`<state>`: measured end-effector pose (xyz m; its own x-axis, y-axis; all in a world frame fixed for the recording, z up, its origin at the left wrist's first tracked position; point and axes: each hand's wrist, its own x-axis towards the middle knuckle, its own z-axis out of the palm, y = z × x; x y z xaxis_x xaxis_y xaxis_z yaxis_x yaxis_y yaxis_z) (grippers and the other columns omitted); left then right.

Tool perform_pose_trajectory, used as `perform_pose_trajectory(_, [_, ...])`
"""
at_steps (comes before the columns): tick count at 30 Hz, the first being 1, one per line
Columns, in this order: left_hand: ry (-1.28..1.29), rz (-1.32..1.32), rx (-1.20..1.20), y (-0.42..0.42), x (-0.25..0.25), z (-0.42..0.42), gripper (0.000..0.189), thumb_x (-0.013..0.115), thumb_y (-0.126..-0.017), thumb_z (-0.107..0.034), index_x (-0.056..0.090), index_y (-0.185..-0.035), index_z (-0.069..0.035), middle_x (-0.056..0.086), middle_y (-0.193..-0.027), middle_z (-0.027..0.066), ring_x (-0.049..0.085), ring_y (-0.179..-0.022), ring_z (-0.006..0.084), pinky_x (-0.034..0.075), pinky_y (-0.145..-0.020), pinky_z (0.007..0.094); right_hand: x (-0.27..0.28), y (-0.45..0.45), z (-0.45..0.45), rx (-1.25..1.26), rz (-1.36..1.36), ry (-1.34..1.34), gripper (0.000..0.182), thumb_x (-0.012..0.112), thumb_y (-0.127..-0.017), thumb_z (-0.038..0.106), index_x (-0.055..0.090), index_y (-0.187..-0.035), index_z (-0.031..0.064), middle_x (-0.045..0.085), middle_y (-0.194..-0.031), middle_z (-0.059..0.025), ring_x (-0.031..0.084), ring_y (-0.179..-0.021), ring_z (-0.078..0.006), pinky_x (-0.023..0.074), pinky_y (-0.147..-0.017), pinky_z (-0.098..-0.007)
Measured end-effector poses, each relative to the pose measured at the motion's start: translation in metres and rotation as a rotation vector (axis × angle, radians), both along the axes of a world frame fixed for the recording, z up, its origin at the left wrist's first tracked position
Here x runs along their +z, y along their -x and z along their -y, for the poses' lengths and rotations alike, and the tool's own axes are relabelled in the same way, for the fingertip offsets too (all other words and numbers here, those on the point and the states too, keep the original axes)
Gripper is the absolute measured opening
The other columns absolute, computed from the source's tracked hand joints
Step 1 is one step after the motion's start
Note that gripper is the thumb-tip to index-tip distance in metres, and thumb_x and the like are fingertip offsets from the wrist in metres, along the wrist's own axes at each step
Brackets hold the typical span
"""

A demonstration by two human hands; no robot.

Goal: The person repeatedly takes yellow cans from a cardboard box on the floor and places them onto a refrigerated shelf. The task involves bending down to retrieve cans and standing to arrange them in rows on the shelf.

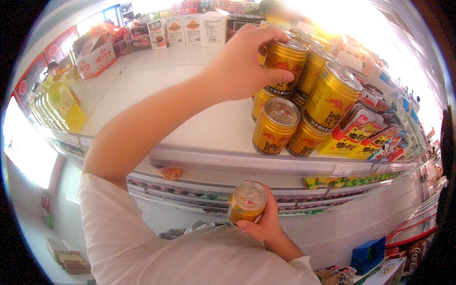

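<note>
My left hand [245, 64] reaches across the shelf and grips a gold Red Bull can [286, 62] in the upper layer of a stack. Its thumb lies across the can's front and a finger curls over the lid; the other fingers are partly hidden. Close to my chest, my right hand [269, 217] holds another gold can [247, 201], lid up. At the front of the stack, a single can [276, 124] stands on the white shelf [213, 124]. Right of it, an upper can [333, 96] rests on a lower can [308, 140].
Yellow snack packets [359, 137] lean right of the cans. Bottles of yellow liquid [64, 103] stand at the shelf's left end, with upright cartons [213, 28] along the back. Below runs the shelf's front edge [249, 162]. A blue box [368, 254] sits low at right.
</note>
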<state>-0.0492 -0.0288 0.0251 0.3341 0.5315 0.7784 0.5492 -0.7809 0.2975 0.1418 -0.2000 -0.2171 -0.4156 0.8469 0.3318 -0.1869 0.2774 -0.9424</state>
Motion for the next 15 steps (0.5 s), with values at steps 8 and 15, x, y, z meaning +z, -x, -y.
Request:
perform_pose_trajectory(8, [-0.495, -0.106, 0.086, 0.022, 0.020, 0.047, 0.056, 0.087, -0.079, -0.022, 0.063, -0.127, -0.008, 0.063, -0.120, 0.0107, 0.061, -0.104, 0.0257, 0.056, -0.072, 0.0344, 0.005, -0.003, 0.001, 0.013, 0.058, -0.007, 0.094, 0.091, -0.075, 0.027, 0.036, -0.146, -0.0010, 0.061, -0.129, -0.0172, 0.067, -0.116, -0.0276, 0.0534, -0.101, -0.0433])
perform_pose_trajectory(15, [0.159, -0.396, -0.184, 0.030, -0.037, 0.156, 0.066, 0.089, -0.075, -0.037, 0.062, -0.122, 0.001, 0.064, -0.111, 0.0155, 0.068, -0.090, 0.0330, 0.059, -0.072, 0.0399, 0.044, 0.001, 0.000, -0.196, 0.053, -0.278, 0.106, 0.097, -0.067, 0.035, 0.038, -0.148, 0.0006, 0.054, -0.139, -0.0171, 0.056, -0.128, -0.0284, 0.0458, -0.109, -0.0441])
